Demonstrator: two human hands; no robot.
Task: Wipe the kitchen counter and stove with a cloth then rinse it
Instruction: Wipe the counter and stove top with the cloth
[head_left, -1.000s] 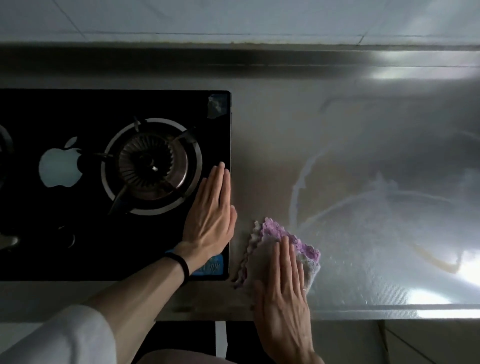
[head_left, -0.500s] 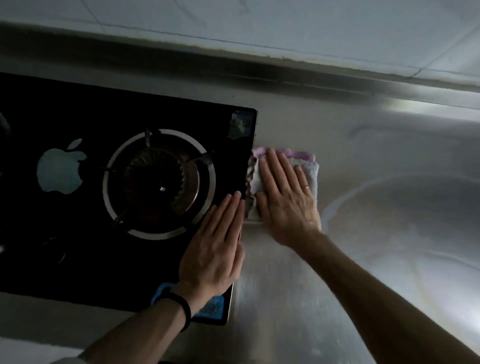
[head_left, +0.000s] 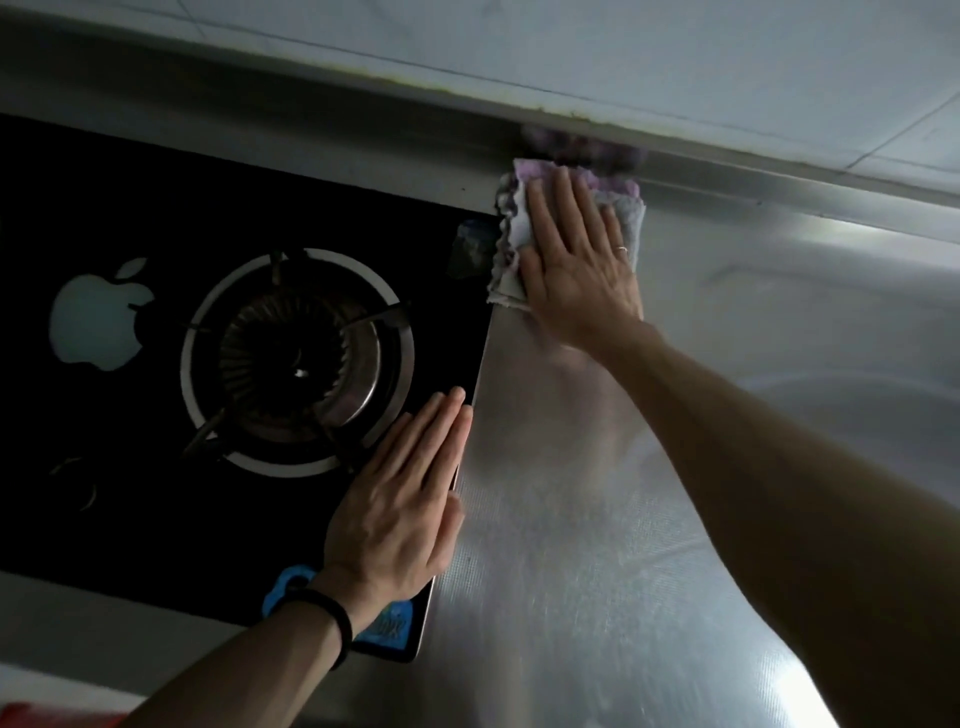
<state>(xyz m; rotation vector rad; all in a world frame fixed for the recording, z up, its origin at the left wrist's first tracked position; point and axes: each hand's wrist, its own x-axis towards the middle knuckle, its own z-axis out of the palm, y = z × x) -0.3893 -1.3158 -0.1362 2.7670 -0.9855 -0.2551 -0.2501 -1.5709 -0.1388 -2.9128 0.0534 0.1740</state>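
Steel counter (head_left: 597, 545): cloth (head_left: 511, 244) flat beneath right hand (head_left: 576, 270) fingers (head_left: 566, 202).

Both forearms are showing bare, no sleeves in view. Left hand (head_left: 400, 514) is wearing a thin black band (head_left: 332, 626) round the wrist. Right hand (head_left: 576, 265) is wearing a slim pale ring (head_left: 622, 250) on one finger. No gloves on either.
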